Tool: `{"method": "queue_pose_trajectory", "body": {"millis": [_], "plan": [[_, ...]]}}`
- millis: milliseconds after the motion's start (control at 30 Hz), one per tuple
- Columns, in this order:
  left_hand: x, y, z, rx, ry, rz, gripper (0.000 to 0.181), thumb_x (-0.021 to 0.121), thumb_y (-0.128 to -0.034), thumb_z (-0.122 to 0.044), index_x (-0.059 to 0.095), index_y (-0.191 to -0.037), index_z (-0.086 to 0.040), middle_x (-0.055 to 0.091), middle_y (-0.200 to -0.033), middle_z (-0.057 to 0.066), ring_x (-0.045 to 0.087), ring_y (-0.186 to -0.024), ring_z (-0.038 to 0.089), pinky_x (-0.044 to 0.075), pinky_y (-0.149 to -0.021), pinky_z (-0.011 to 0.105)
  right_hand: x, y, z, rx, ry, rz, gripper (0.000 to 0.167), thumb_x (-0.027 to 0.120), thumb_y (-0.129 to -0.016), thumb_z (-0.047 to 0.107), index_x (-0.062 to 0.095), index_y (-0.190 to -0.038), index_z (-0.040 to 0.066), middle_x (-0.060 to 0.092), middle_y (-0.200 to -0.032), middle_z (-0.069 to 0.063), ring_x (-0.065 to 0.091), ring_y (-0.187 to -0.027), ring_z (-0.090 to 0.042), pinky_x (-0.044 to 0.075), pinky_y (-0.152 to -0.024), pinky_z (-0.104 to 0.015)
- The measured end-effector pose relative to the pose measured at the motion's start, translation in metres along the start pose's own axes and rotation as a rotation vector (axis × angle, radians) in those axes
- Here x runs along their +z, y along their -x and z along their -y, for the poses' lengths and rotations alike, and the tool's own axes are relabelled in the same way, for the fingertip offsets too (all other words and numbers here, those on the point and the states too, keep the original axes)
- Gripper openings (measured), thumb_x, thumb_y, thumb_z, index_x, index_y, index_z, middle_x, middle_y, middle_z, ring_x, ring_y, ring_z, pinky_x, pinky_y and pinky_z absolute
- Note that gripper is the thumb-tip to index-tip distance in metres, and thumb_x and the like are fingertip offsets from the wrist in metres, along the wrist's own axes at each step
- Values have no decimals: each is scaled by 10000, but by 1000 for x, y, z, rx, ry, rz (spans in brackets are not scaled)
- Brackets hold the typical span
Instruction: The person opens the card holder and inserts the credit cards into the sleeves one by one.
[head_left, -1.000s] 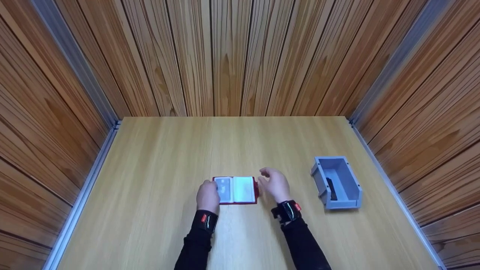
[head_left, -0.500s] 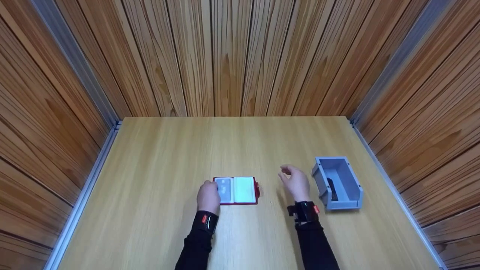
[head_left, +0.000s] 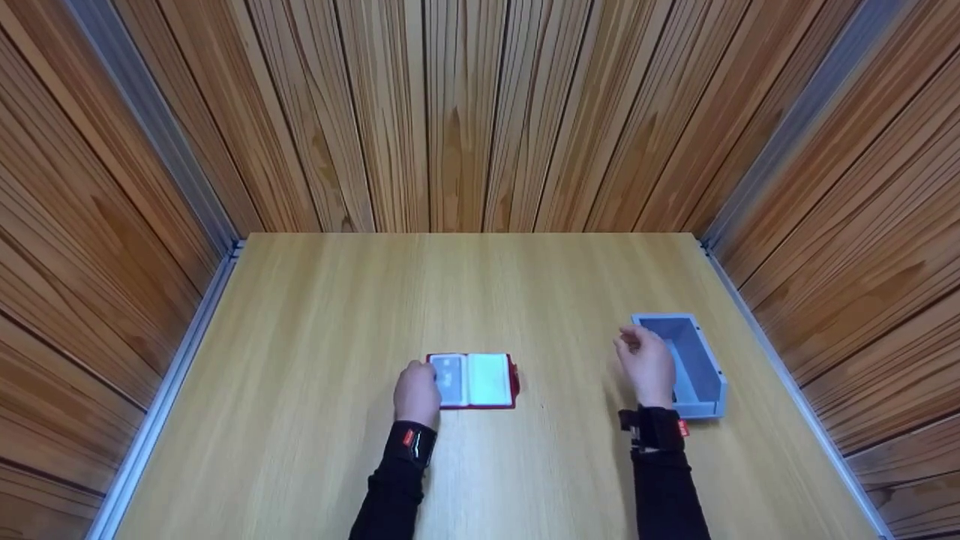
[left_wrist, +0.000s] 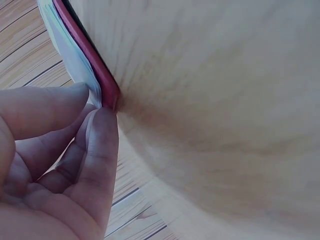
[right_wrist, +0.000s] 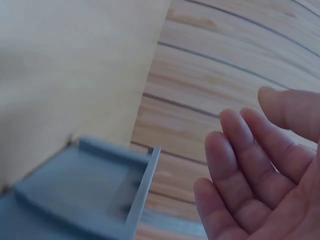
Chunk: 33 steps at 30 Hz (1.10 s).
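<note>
A small red card holder (head_left: 489, 380) with clear plastic sleeves lies opened flat on the table, its clasp tab at the right. My left hand (head_left: 417, 392) pinches its left edge. In the left wrist view the thumb (left_wrist: 55, 107) rests on the sleeves' side, and the fingertips meet the corner of the red cover (left_wrist: 92, 55). My right hand (head_left: 648, 366) is in the air at the left side of the grey-blue bin (head_left: 701, 411), hiding part of it. The right fingers (right_wrist: 225, 165) are loosely bent with nothing between them.
The bin stands at the right of the wooden table (head_left: 300, 315). Wood-panelled walls (head_left: 465, 112) close off the back and both sides, with metal rails (head_left: 161, 420) along the table's side edges.
My right hand has moved right, from beside the card holder to the bin, now covering the dark object seen inside it earlier. The left hand and card holder have stayed in place.
</note>
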<state>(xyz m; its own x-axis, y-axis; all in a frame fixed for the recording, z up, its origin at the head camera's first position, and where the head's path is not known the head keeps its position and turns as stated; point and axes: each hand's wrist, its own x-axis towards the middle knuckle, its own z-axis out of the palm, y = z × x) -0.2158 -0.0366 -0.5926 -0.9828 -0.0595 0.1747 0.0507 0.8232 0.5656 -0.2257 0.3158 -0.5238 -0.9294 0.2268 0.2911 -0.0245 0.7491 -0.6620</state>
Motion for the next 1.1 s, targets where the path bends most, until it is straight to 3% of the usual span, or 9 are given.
{"method": "queue_pose_trajectory", "body": {"millis": [167,467,667,800,1100], "plan": [[-1,-1,0,-18,4,22,139,561,-859,107,672,-820,33,548,-778,108,545,-678,253,450,-597,406,-14,3,-11,99,3,-52,251,631,-943,104,670,-1154,-27,655,-1060,-198,606,-999,-340,461,-866,-479],[2,0,4,53,-29,-31,151,578,-797,125,630,-717,7,533,-733,123,568,-658,314,455,-584,437,-39,7,-34,224,110,-68,328,570,-984,191,625,-1214,-36,635,-1120,-231,588,-1036,-378,437,-862,-510],[3,1,5,76,-34,-64,148,579,-782,106,617,-688,-2,526,-710,130,569,-635,336,451,-568,447,-48,8,-49,292,196,61,403,554,-985,216,575,-1278,-61,604,-1206,-280,564,-1109,-438,435,-889,-540],[3,1,5,77,-38,-63,145,579,-786,101,619,-691,-1,528,-710,132,571,-634,337,451,-565,448,-46,9,-59,293,241,147,447,585,-967,211,556,-1284,-103,599,-1225,-304,560,-1121,-467,442,-897,-553],[2,0,4,51,-24,-38,139,573,-822,95,650,-744,10,535,-732,122,568,-651,312,453,-582,440,-38,9,-77,291,251,216,452,593,-951,168,541,-1278,-138,576,-1248,-328,535,-1147,-488,429,-925,-563]]}}
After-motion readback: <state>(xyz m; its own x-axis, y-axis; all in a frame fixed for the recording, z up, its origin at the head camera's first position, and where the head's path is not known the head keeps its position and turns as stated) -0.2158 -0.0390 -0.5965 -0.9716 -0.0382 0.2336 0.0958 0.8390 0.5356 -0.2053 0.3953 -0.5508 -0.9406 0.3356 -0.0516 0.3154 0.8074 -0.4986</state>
